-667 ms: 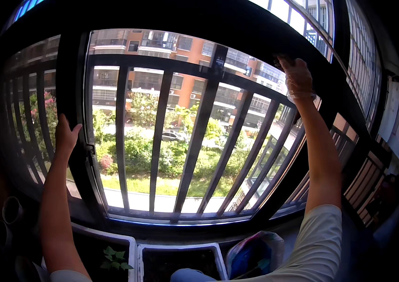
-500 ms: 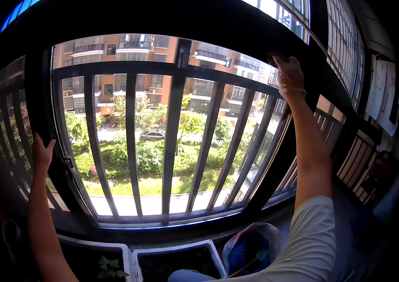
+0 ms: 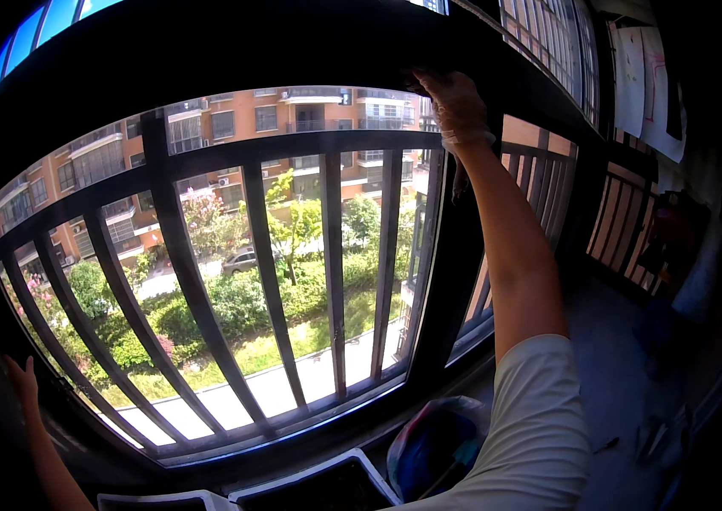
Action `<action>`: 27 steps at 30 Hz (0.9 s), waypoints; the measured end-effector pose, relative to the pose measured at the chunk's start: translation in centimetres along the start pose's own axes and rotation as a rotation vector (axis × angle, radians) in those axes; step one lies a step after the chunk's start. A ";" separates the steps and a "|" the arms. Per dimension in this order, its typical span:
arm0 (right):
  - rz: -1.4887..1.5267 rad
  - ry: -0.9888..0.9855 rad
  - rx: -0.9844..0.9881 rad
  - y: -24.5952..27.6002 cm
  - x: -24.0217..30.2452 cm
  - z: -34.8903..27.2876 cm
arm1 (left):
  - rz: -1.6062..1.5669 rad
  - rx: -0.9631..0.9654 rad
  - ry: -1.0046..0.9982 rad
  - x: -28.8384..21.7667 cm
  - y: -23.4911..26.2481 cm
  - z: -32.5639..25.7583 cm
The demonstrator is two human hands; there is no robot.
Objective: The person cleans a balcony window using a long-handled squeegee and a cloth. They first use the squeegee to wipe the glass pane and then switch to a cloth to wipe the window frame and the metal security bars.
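Note:
A dark-framed window [image 3: 450, 281] stands in front of me, with dark railing bars [image 3: 263, 281] beyond its opening. My right hand [image 3: 461, 111], in a thin clear glove, is raised to the upper right corner of the frame. Its fingers curl over something dark that I cannot make out against the black frame. A small dark shape hangs just below the wrist, too dim to name. My left hand [image 3: 25, 381] is low at the far left beside the dark side of the frame, thumb apart from the fingers, seemingly holding nothing.
White-rimmed planter boxes [image 3: 340, 468] stand below the window. Beside them sits a plastic bag [image 3: 438, 439] with blue inside. At the right, pale sheets [image 3: 650, 89] hang above more railing, and dim items lie on the floor [image 3: 604, 383].
The view has turned and tilted, so the window reaches farther left. My left hand appears lower and farther left; my right hand, still at the upper right corner, appears farther left.

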State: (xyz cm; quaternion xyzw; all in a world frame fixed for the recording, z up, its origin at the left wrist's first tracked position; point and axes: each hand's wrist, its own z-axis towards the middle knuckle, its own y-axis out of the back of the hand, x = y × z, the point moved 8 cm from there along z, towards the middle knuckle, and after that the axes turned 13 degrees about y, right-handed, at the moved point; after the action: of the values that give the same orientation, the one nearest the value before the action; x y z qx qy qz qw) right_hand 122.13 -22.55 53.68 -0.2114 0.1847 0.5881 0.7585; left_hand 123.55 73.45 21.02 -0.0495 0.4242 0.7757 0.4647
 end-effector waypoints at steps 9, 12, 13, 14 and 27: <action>0.042 -0.447 0.363 -3.2 -7.5 -5.6 | 0.367 -0.061 0.044 0.1 1.5 0.4; -0.077 -0.061 0.783 -7.5 -6.0 -7.4 | 0.403 -0.028 0.082 -0.3 3.0 0.1; -0.088 0.061 0.828 -8.4 -5.0 -8.6 | 0.416 -0.018 0.095 -0.3 3.5 0.0; -0.093 0.185 0.867 -9.3 -3.5 -9.6 | 0.432 -0.011 0.112 -0.3 4.4 -0.3; -0.187 -0.023 0.871 -8.4 -5.3 -4.0 | 0.417 -0.075 0.049 1.8 2.4 0.8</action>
State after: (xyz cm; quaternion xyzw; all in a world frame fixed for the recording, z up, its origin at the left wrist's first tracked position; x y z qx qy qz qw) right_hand 128.93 -30.85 53.94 0.1186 0.3868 0.3865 0.8288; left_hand 120.99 74.72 22.12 0.0035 0.4071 0.8689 0.2814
